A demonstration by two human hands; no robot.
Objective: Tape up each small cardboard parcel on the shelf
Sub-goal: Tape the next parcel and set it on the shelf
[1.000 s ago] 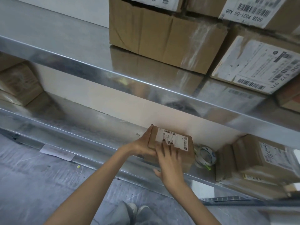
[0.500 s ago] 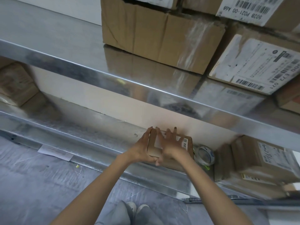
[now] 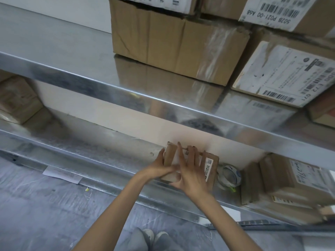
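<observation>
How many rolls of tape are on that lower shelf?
1: a white tape roll stands just right of the small brown cardboard parcel; the neighbouring boxes might hide others.

Soft even light; glare on steel shelf [image 3: 126,91]; blurred edges.

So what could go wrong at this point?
The small parcel sits near the front edge of the lower shelf; the flat right hand pressing on top might push it off if the left hand loses its grip. The tape roll sits close beside it, so a nudge could roll it away.
</observation>
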